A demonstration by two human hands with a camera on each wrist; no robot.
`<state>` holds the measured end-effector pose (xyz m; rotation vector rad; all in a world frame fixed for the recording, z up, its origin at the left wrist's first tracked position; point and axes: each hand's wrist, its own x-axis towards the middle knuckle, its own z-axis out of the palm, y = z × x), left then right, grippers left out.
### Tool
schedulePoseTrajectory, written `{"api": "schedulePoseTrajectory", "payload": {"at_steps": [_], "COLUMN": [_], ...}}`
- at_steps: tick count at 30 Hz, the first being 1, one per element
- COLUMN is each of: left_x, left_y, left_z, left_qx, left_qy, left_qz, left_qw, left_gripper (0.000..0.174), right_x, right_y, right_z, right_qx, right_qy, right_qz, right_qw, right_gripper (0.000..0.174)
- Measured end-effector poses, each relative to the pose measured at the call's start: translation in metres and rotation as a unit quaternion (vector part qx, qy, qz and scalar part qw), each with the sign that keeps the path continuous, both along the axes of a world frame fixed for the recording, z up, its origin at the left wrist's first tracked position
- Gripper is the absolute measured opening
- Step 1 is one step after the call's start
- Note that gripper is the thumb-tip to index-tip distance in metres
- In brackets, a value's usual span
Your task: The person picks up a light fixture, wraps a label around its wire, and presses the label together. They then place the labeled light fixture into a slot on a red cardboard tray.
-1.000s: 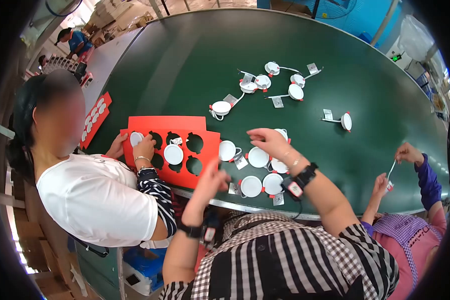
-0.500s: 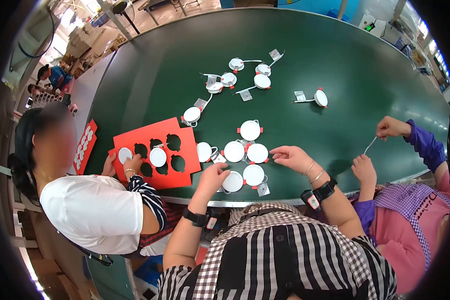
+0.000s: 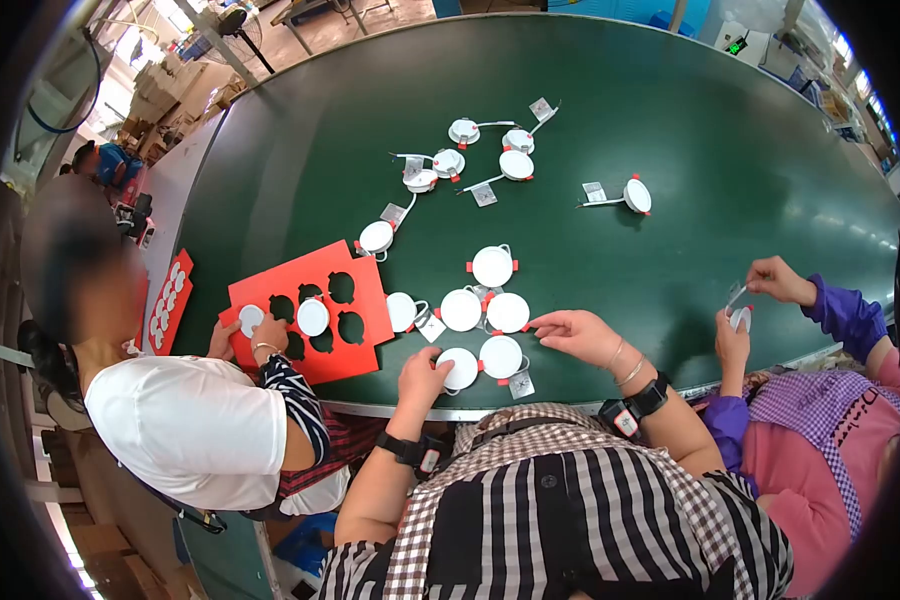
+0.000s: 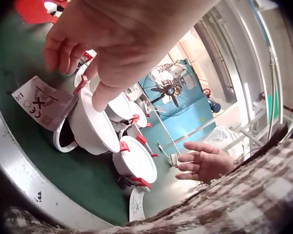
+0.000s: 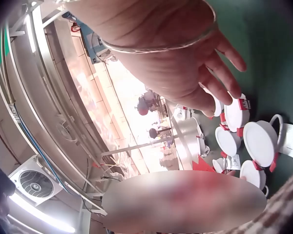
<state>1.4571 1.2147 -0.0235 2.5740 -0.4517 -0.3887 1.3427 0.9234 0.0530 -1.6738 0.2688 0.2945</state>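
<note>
Red card: At far left, a red card [image 3: 177,300] bearing white discs lies on the green table [image 3: 300,190].
Red sheet: A person in a white shirt [image 3: 190,430] has both hands at a red sheet [image 3: 370,300] with cut-outs, one on a white disc [image 3: 251,320].
Left hand: My left hand [image 3: 425,378] grips the near round light [image 3: 459,369] at its rim, thumb on the white face, fingers curled by a red clip [image 4: 80,84].
Round lights: Five others lie close by, to its left, right and beyond; more, with cables and tags, sit farther back.
Right hand: My right hand [image 3: 582,335] is open, fingers loosely extended beside the right-hand light [image 3: 508,312]; contact is hard to judge from here.
Purple sleeves: At far right, a person in purple sleeves [image 3: 850,318] handles another light [image 3: 740,318].
</note>
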Motion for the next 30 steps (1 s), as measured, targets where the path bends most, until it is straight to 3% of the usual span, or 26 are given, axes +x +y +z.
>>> {"api": "schedulePoseTrajectory", "payload": {"at_steps": [1,2,4,7,11,12,14,17,21,25,27,29,30], "left_x": [0.003,0.003,0.004,0.011,0.015,0.015,0.01,0.007,0.005,0.013,0.016,0.016,0.013], "left_y": [0.001,0.0,0.0,-0.004,-0.013,-0.015,-0.015,-0.009,-0.005,0.006,0.005,-0.001,-0.008], "left_z": [-0.012,-0.007,0.0,0.011,0.013,0.011,0.016,0.005,0.001,0.01,0.04,0.07,0.088], "left_qx": [-0.052,-0.052,-0.162,-0.141,-0.108,-0.105,-0.124,-0.087,-0.106,-0.151,-0.275,-0.239,-0.231], "left_qy": [0.102,0.105,0.251,0.285,0.176,0.188,0.207,0.206,0.274,0.265,0.271,0.21,0.098], "left_qz": [0.011,0.01,0.043,0.027,-0.059,-0.058,-0.075,-0.118,-0.082,-0.053,-0.004,-0.025,-0.08], "left_qw": [0.993,0.993,0.954,0.948,0.977,0.975,0.968,0.968,0.952,0.951,0.923,0.948,0.965], "left_gripper": [0.031,0.031,0.015,0.012,0.013,0.013,0.015,0.016,0.012,0.011,0.009,0.009,0.011], "right_x": [0.001,0.003,0.008,0.016,0.029,0.03,0.031,0.033,0.032,0.035,0.035,0.039,0.042], "right_y": [0.0,0.001,0.003,0.01,0.021,0.026,0.037,0.047,0.046,0.048,0.054,0.066,0.07], "right_z": [-0.006,-0.004,-0.009,-0.011,-0.035,-0.035,-0.031,-0.029,-0.035,-0.032,-0.026,-0.02,-0.005], "right_qx": [0.004,0.011,0.016,0.004,-0.036,-0.032,-0.148,-0.169,-0.16,-0.121,-0.099,-0.114,-0.118], "right_qy": [-0.014,-0.021,-0.034,-0.056,-0.057,-0.049,-0.042,-0.036,-0.035,-0.021,-0.019,-0.132,-0.135], "right_qz": [0.003,0.004,0.015,0.04,0.083,0.085,0.132,0.175,0.171,0.167,0.164,0.12,0.121], "right_qw": [1.0,1.0,0.999,0.998,0.994,0.995,0.979,0.969,0.972,0.978,0.981,0.977,0.976], "right_gripper": [0.031,0.031,0.031,0.032,0.034,0.034,0.033,0.033,0.034,0.041,0.045,0.054,0.054]}}
